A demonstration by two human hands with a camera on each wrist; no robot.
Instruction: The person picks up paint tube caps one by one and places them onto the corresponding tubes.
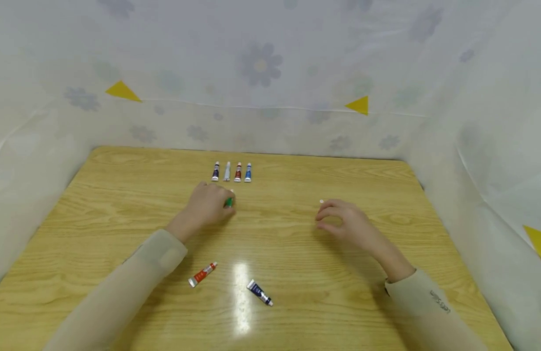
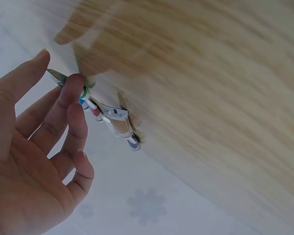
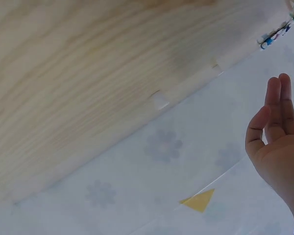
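The left hand (image 1: pixel 209 207) pinches a green tube (image 1: pixel 228 202), and the fingers hide most of it, so only a small green bit peeks out just in front of the row of four tubes (image 1: pixel 231 172) near the far edge of the bench (image 1: pixel 99 204). The right hand (image 1: pixel 342 222) holds nothing, its fingers loosely bent above the bench, well apart from the left hand with bare wood between them. Closer to the person lie a red tube (image 1: pixel 202 274) and a dark blue tube (image 1: pixel 259 292), with open bench on both sides.
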